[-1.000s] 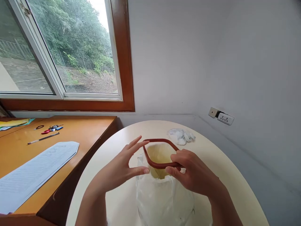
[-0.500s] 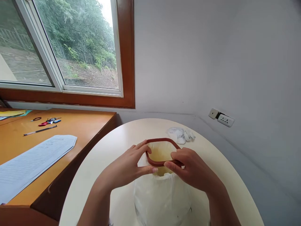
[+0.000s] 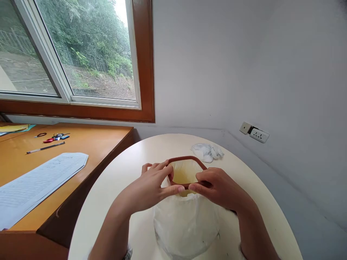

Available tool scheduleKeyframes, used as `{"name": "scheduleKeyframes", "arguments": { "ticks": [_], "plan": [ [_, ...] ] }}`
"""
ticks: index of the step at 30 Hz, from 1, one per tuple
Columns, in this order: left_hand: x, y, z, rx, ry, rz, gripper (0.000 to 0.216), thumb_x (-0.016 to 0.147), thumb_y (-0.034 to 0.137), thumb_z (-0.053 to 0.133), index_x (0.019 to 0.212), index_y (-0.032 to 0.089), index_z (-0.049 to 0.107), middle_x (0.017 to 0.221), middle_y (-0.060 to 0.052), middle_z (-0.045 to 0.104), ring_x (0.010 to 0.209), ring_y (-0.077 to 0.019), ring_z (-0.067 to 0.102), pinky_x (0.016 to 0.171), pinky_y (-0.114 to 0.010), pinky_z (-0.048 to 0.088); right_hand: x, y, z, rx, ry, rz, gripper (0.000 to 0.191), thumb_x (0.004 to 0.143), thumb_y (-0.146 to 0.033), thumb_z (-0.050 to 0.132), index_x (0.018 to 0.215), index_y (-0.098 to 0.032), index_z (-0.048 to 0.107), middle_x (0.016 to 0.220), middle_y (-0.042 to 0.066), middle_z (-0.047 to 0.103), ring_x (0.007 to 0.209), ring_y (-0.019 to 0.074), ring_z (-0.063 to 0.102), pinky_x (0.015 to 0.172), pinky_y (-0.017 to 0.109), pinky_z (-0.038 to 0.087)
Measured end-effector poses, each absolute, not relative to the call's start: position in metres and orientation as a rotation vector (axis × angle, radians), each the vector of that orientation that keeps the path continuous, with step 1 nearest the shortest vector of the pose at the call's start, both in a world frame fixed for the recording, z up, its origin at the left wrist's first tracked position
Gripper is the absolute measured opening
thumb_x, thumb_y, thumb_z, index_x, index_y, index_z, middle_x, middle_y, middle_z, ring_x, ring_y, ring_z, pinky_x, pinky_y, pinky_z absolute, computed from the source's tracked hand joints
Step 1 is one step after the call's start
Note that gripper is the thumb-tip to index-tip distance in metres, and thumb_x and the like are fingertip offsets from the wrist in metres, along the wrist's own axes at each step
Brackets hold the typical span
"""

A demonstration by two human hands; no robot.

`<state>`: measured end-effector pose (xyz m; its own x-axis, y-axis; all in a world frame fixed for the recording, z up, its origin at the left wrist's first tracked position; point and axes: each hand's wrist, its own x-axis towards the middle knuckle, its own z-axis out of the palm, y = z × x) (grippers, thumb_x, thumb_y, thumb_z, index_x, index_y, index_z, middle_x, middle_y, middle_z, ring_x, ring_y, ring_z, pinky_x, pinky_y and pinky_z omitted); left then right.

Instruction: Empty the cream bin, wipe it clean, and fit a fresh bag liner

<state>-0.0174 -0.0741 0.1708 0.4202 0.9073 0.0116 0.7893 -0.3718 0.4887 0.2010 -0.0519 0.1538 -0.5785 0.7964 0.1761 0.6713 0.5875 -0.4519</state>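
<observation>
A pale trash can (image 3: 187,227) with a translucent white bag over it stands on the round table close in front of me. At its mouth is a reddish-brown rim ring (image 3: 187,158), a rounded square frame, with the yellowish inside showing through it. My left hand (image 3: 155,182) grips the ring's left side, fingers curled over it and thumb along the near edge. The right-hand near corner of the ring is in my right hand (image 3: 217,186), pinched between thumb and bent fingers. Both thumb tips nearly meet at the near edge.
A crumpled plastic bag (image 3: 207,152) lies toward the back of the cream table (image 3: 116,173). On the wooden desk (image 3: 108,135) at left are papers (image 3: 46,180), a pen (image 3: 45,148) and keys (image 3: 56,137). A socket (image 3: 259,135) sits in the wall.
My left thumb has moved onto the ring's near edge, toward the right thumb. The ring's near side sits slightly closer to the can's mouth. The view has shifted slightly.
</observation>
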Motion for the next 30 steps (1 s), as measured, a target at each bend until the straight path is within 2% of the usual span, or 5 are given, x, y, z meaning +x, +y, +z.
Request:
{"name": "scheduleKeyframes", "arguments": {
  "ticks": [8,15,20,24,30],
  "plan": [
    [-0.019,-0.074,0.168,2.328,1.411,0.375,0.035,0.082,0.055,0.043,0.074,0.021,0.047,0.093,0.000,0.053,0.100,-0.0204,0.048,0.105,-0.058,0.001,0.201,-0.057,0.157,-1.262,-2.470,0.535,0.046,0.082,-0.053,0.046,0.056,-0.018,0.031,0.054,-0.005,0.038,0.054,0.0080,0.033,0.047,0.022,0.023],
    [-0.017,-0.076,0.169,2.308,1.410,0.371,0.036,0.081,0.056,0.043,0.074,0.021,0.048,0.096,-0.001,0.055,0.099,-0.0205,0.051,0.104,-0.060,-0.005,0.202,-0.065,0.166,-1.284,-2.414,0.579,0.038,0.084,-0.049,0.046,0.061,-0.019,0.042,0.065,-0.003,0.051,0.064,0.0108,0.044,0.056,0.024,0.035],
    [-0.014,-0.077,0.170,2.294,1.436,0.353,0.037,0.080,0.057,0.044,0.073,0.021,0.046,0.098,-0.002,0.055,0.104,-0.0220,0.049,0.104,-0.059,-0.009,0.207,-0.063,0.167,-1.254,-2.360,0.636,0.033,0.089,-0.046,0.038,0.076,-0.021,0.057,0.093,0.002,0.060,0.085,0.0154,0.055,0.076,0.030,0.044],
    [-0.012,-0.078,0.170,2.295,1.443,0.338,0.040,0.079,0.060,0.044,0.073,0.021,0.047,0.102,-0.003,0.056,0.106,-0.0227,0.049,0.104,-0.059,-0.010,0.212,-0.057,0.160,-1.320,-2.336,0.554,0.037,0.090,-0.046,0.034,0.106,-0.026,0.061,0.135,0.003,0.044,0.122,0.0234,0.041,0.097,0.038,0.037],
    [-0.009,-0.080,0.169,2.331,1.448,0.351,0.047,0.073,0.068,0.047,0.075,0.021,0.052,0.108,-0.007,0.057,0.115,-0.0274,0.044,0.103,-0.062,-0.008,0.217,-0.046,0.147,-1.357,-2.410,0.510,0.050,0.093,-0.044,0.024,0.138,-0.025,0.034,0.146,0.000,0.031,0.134,0.0226,0.027,0.108,0.043,0.027]
  ]
}}
